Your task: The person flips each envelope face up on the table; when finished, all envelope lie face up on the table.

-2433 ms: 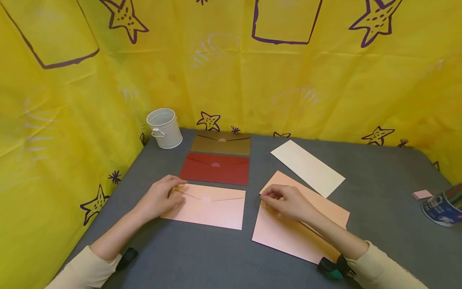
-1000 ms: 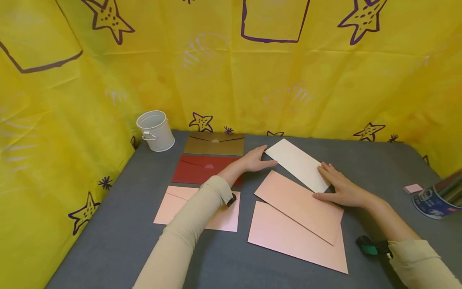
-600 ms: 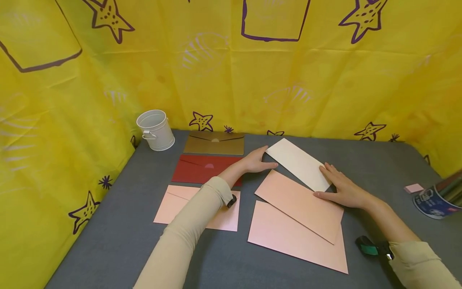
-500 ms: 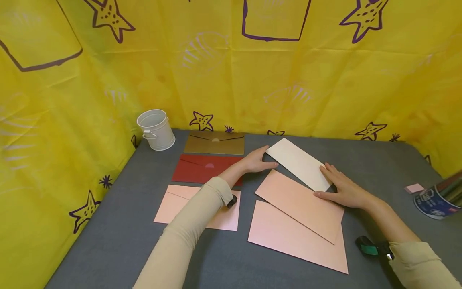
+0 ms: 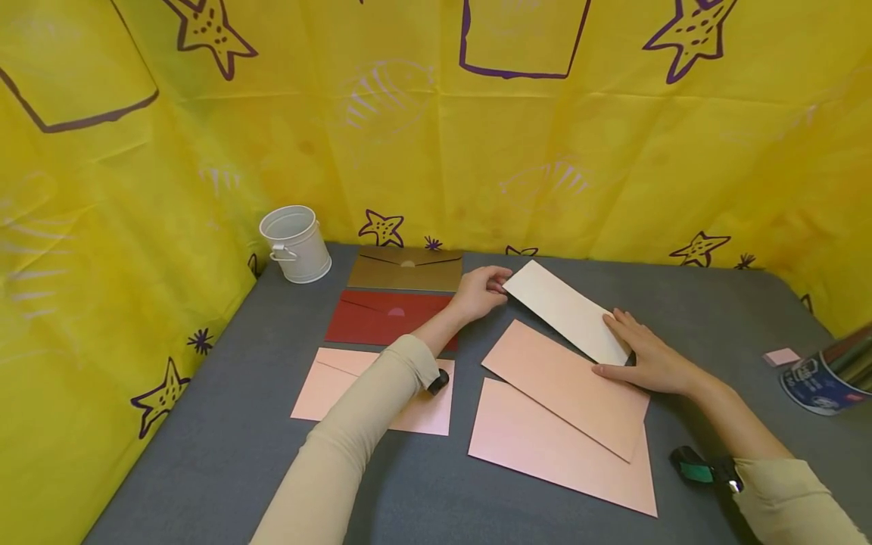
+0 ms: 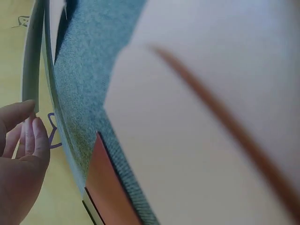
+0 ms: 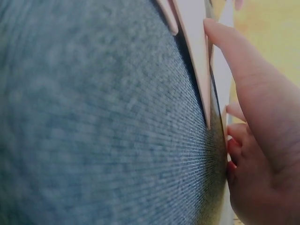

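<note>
A plain white envelope point(image 5: 562, 306) lies slanted at the back, right of the middle. My left hand point(image 5: 479, 293) pinches its left corner between thumb and fingers; in the left wrist view this hand point(image 6: 23, 150) holds the envelope's edge point(image 6: 33, 70) raised. My right hand point(image 5: 650, 354) lies with straight fingers on the white envelope's right end. Its thumb touches a pink envelope point(image 5: 562, 382), which overlaps a second pink one point(image 5: 545, 443). In the right wrist view the right hand's point(image 7: 267, 112) thumb meets the pink edge point(image 7: 194, 51).
Left of these, a gold envelope point(image 5: 381, 275), a red envelope point(image 5: 368, 322) and a pink envelope point(image 5: 327, 390) form a column, partly under my left arm. A white bucket point(image 5: 300, 246) stands behind. At right are a pink eraser-like block point(image 5: 781, 356) and a blue tin point(image 5: 820, 386).
My hands have moved from the pink envelopes to the white one. In the last half second, my left fingers have closed on its left corner and it has shifted slightly. The right hand stays.
</note>
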{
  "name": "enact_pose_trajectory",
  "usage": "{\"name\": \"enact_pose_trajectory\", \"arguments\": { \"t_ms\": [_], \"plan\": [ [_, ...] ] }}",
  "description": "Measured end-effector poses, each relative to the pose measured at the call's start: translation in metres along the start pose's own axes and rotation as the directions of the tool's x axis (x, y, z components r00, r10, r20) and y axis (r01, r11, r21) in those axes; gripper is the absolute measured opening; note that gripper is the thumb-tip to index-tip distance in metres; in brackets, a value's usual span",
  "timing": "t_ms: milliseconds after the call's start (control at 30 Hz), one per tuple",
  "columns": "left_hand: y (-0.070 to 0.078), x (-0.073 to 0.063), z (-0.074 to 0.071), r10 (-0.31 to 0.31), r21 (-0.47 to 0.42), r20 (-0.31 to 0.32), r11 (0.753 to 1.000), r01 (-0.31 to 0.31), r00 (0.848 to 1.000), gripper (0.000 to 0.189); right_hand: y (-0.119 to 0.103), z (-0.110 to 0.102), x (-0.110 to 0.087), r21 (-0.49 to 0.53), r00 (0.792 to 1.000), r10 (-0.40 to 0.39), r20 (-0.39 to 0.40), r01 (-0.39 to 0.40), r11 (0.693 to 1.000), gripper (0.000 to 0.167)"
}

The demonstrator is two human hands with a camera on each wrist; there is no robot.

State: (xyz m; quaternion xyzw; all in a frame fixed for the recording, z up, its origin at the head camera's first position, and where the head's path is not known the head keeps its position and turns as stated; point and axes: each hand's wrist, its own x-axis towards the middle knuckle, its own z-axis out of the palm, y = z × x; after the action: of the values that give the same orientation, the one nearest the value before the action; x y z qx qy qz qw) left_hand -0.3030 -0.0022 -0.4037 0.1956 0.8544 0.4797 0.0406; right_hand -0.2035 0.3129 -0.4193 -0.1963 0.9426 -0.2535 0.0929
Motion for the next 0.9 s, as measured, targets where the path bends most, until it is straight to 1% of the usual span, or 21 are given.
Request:
{"name": "enact_pose_trajectory", "arguments": {
  "t_ms": [67,167,267,367,467,533,600,733,833,900],
  "plan": [
    [0.001,0.000,0.000,0.016,0.028,-0.012,0.999,-0.015,1.000,0.039,0.001,0.001,0.000,-0.001,1.000,-0.004,-0.004,0.004,1.000,0.101],
    [0.000,-0.002,-0.001,0.058,0.093,-0.004,0.994,-0.057,0.998,0.030,0.001,0.002,-0.001,-0.002,1.000,-0.001,-0.010,0.001,1.000,0.102],
    [0.001,-0.004,-0.003,0.127,0.152,0.016,0.980,-0.128,0.992,0.024,0.000,0.000,-0.002,-0.003,1.000,0.021,-0.012,-0.021,1.000,0.101],
    [0.001,-0.007,-0.007,0.196,0.169,0.023,0.966,-0.197,0.980,0.021,-0.002,-0.005,-0.005,0.003,0.999,0.050,-0.017,-0.050,0.999,0.096],
    [0.002,-0.012,-0.012,0.240,0.141,0.026,0.960,-0.241,0.970,0.019,-0.006,-0.010,-0.009,0.010,0.997,0.057,-0.053,-0.056,0.998,0.084],
    [0.002,-0.016,-0.016,0.261,0.115,0.028,0.958,-0.262,0.965,0.017,-0.009,-0.011,-0.011,0.019,0.994,0.043,-0.103,-0.041,0.999,0.072],
    [0.002,-0.019,-0.019,0.285,0.092,0.029,0.954,-0.287,0.958,0.016,-0.011,-0.012,-0.011,0.029,0.986,0.025,-0.165,-0.021,0.999,0.059],
    [0.000,-0.025,-0.026,0.329,0.015,0.030,0.944,-0.330,0.944,0.014,-0.013,-0.012,-0.011,0.137,0.965,-0.014,-0.261,0.051,0.989,0.036],
    [0.000,-0.031,-0.030,0.330,-0.063,0.022,0.943,-0.328,0.944,0.015,-0.017,-0.013,-0.010,0.216,0.946,-0.014,-0.324,0.088,0.972,0.026],
    [0.000,-0.035,-0.033,0.314,-0.103,0.006,0.944,-0.312,0.949,0.015,-0.020,-0.014,-0.010,0.223,0.930,0.008,-0.367,0.080,0.972,0.022]
  ]
}}
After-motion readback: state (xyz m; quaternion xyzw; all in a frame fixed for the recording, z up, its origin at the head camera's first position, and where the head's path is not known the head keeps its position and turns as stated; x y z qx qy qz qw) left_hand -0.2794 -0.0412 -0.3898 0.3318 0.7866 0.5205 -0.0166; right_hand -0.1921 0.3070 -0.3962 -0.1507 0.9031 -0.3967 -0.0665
